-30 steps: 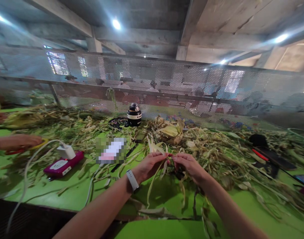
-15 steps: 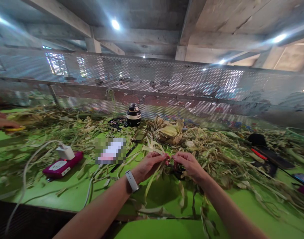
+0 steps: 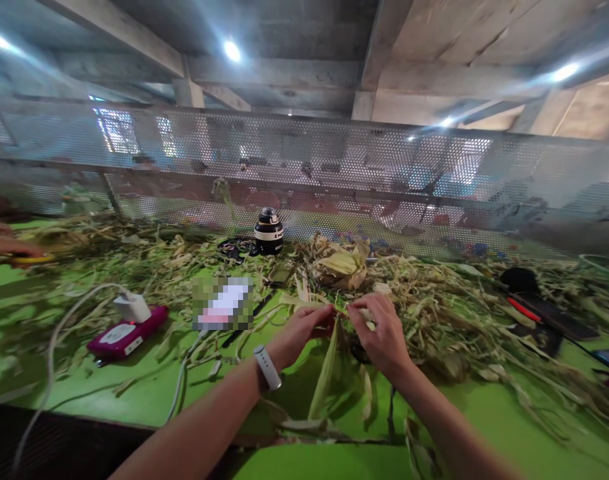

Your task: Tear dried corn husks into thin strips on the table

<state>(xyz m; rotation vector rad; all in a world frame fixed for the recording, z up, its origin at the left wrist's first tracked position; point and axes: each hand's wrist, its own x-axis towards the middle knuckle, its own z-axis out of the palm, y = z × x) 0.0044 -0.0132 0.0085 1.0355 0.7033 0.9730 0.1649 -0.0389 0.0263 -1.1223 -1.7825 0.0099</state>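
Note:
My left hand (image 3: 300,332), with a white band (image 3: 267,367) on the wrist, pinches pale green, husk-like leaf strips (image 3: 328,375). One broad strip hangs below the fingers over the green table. Close on its right, my right hand (image 3: 383,333) is closed, with thumb and fingers pinched at the same bundle. A small pale piece shows by its fingers, and the exact point of its grip is hidden. Withered leaves (image 3: 342,261) are heaped just beyond both hands.
A black bottle (image 3: 268,233) stands behind the leaves. To the left are a blurred phone (image 3: 224,304) and a magenta power strip (image 3: 128,337) with a white charger. Another person's hand (image 3: 9,243) is at far left. A perforated metal screen (image 3: 304,160) runs behind the table.
My right hand has turned and lifted slightly, its back now more visible. The strip under my left hand hangs broader and lower. My left hand has barely moved.

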